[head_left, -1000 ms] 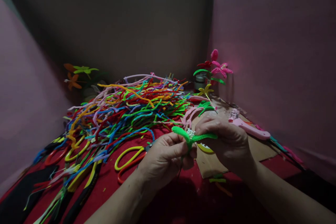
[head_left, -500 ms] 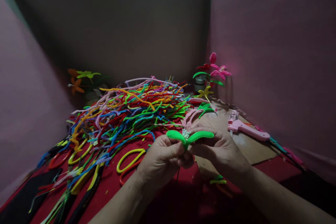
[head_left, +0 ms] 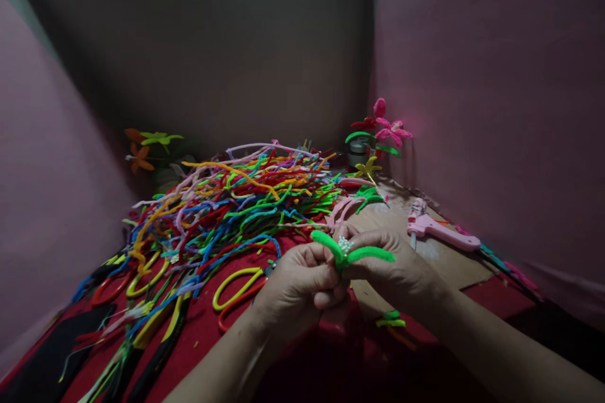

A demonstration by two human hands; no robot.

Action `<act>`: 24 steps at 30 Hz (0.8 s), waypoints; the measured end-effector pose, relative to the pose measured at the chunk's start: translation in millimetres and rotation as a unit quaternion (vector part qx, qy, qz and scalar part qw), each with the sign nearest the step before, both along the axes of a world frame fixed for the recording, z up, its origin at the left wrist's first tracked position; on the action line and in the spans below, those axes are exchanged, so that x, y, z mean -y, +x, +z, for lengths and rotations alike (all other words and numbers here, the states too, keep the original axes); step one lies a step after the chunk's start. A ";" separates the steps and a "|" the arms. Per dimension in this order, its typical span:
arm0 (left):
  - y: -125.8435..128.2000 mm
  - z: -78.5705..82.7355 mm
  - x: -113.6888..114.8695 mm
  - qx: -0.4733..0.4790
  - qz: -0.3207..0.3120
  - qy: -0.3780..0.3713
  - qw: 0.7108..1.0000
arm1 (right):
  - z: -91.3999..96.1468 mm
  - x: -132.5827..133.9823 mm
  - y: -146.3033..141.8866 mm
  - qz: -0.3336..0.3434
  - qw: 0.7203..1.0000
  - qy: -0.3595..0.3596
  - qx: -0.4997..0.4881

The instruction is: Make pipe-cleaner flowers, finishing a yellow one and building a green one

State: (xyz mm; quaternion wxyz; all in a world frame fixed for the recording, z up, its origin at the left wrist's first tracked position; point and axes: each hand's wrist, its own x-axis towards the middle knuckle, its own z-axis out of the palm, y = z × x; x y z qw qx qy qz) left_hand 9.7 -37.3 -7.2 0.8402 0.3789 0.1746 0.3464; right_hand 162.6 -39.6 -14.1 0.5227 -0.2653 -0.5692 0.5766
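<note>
Between my two hands is a pipe-cleaner flower [head_left: 371,254] with bright green petals spread to either side and a cluster of small white beads [head_left: 345,244] at its centre. My left hand [head_left: 307,280] pinches its base between thumb and fingers. From the other side, my right hand [head_left: 394,264] closes its fingers around the flower just behind the right petal; the fingertips are partly hidden. Close to my left wrist lie scissors with yellow and red handles [head_left: 236,289]. Pink pipe-cleaner petals [head_left: 344,209] rest just beyond my hands.
A heap of colourful pipe cleaners [head_left: 246,189] covers the back left. On a brown board [head_left: 454,271] at right lies a pink glue gun [head_left: 442,231]. Finished pink flowers [head_left: 392,131] stand at the back right, orange ones [head_left: 140,157] at the back left. Red cloth [head_left: 203,359] lies underneath.
The green flower has tilted, its right petal now lower, and has shifted slightly right and down with my hands. Both hands stay on it. The view has shifted slightly.
</note>
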 end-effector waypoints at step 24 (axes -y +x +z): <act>-0.9 -2.8 15.4 -0.300 0.335 0.433 0.781 | 8.1 11.3 -25.5 -0.090 0.970 -0.118 -0.193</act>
